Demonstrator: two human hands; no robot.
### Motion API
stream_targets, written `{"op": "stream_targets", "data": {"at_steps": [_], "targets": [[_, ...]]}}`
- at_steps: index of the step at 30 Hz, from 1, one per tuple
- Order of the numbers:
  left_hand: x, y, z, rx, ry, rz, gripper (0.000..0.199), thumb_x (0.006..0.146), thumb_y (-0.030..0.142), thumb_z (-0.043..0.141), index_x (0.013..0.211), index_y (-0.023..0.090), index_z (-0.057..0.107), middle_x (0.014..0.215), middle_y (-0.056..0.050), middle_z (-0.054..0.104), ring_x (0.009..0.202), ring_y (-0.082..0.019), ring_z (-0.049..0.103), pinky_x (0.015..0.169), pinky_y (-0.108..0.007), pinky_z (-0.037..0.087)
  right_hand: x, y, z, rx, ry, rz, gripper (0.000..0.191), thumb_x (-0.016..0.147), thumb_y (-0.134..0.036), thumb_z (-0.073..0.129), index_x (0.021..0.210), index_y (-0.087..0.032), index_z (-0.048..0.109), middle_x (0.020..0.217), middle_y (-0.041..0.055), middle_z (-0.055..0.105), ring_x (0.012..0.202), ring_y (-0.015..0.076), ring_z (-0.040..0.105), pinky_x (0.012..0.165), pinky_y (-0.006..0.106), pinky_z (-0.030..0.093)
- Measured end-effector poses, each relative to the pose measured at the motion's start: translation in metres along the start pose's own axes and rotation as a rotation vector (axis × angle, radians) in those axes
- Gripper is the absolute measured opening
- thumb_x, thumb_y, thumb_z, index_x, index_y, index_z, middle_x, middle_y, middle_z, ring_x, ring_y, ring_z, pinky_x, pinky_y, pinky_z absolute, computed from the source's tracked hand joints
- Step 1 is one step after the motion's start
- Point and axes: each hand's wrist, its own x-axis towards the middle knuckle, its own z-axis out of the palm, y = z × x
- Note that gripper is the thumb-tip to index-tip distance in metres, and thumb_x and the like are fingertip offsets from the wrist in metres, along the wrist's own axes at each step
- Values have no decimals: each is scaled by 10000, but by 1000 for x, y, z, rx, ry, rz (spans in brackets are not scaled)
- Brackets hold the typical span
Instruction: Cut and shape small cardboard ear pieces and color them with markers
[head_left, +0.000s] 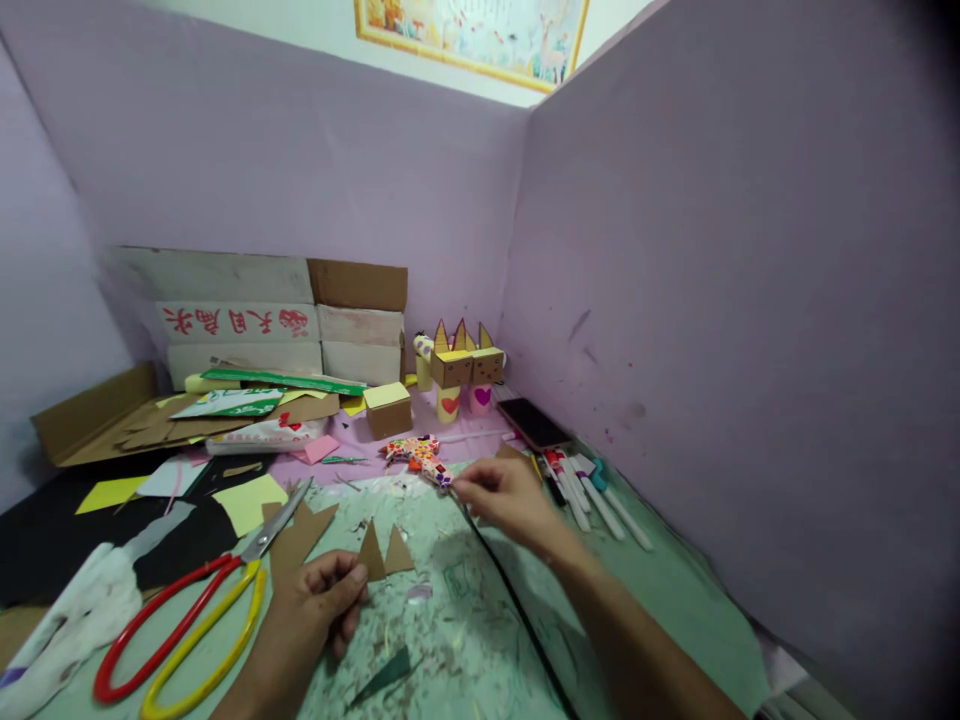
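Left hand [322,595]: being kept low over the desk [450,640], toward its near edge; thumb and forefinger are being pressed together, the lower left corner of a first cardboard triangle [371,553] being pinched between them. The remaining fingers are being curled beneath.

Second cardboard triangle [399,552]: lying just beside the first, on its right, point toward the desk's far edge.

Right hand [502,495]: being held farther from the near edge, at the end of a flower-patterned tool [421,458]; thumb and forefinger are being brought together there. Whether the tool is being gripped or only touched cannot be told.

Black cord [516,598]: running from beneath the right hand toward the near edge.

Scissors, red and yellow handles [259,545]: lying left of the left hand, blades pointing to the far edge, partly over a brown cardboard piece [306,530].

Dark green scrap [382,675]: lying by the near edge.

Pens [589,490] and black phone [534,424]: lying along the right edge.
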Motion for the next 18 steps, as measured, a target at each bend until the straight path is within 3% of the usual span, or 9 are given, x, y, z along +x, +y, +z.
{"op": "stream_targets", "data": {"at_steps": [4,6,8,11,18], "targets": [[0,-1,0,-33,13,-4,354,605,440,707,550,144,521,329,44,452,277,-31,316,335,-140,192,-1,22,-85,-289,294,51,199,747,-274,522,781,-146,672,699,63,674,608,165,596,532,243,423],[1,-2,0,-31,13,-6,347,600,434,709,554,145,522,326,42,455,272,-35,318,332,-143,195,-2,33,-115,-441,349,110,179,732,-245,528,716,-134,668,629,74,661,552,171,585,498,249,394],[2,-3,-1,-16,13,-10,345,595,435,709,560,146,523,325,39,461,274,-41,328,333,-145,202,1,42,-130,-569,343,157,166,716,-212,540,640,-127,661,566,78,647,521,173,578,484,249,371],[3,-3,-2,2,6,-20,362,583,457,706,559,147,519,327,38,468,277,-46,343,336,-147,218,12,50,-129,-716,310,199,177,714,-239,578,615,-128,674,571,87,660,548,179,592,476,241,339],[-1,0,2,-17,20,-2,354,582,453,686,547,152,504,320,51,451,271,-38,323,331,-148,200,41,59,-99,-909,232,294,308,727,-383,596,676,-103,716,681,168,696,682,260,651,516,269,356]]}}
